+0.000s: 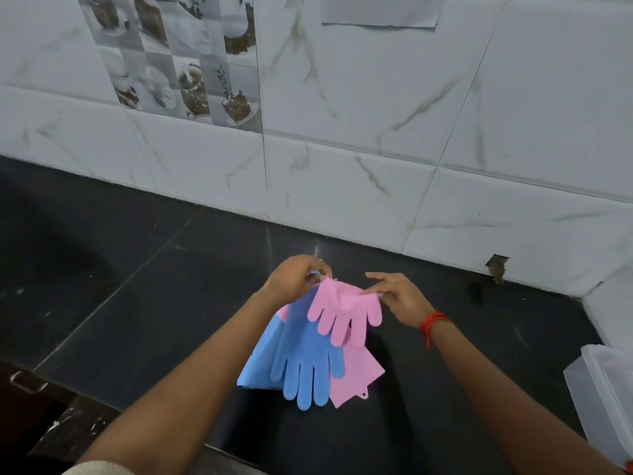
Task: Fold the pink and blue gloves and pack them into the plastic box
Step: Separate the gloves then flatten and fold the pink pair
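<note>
The pink glove (pixel 342 308) is folded over and held up in the air, its fingers dangling, and the blue glove (pixel 308 365) hangs longer beneath it. More blue and pink shows behind them, down to a pink cuff corner almost at the dark surface (pixel 171 286). The left hand (pixel 299 277) has its fingers curled round the top of the bundle, gripping the blue glove and the pink one together. The right hand (pixel 400 296) stands apart from it and seems to pinch only the pink glove's edge, with the other fingers straight.

From where I stand, nothing is properly folded yet and all of it hangs from one small grip. Rubbery gloves like these look slippery and springy. If the left pinch loosens, I'd expect the lower pieces to slide out and flop flat. The pink fold could also spring back open once the right hand lets go.

The plastic box (pixel 606 389) sits well off to the right, at the frame's edge. Carrying a loose bundle that far risks it coming apart, or trailing fingers catching the box rim.
</note>
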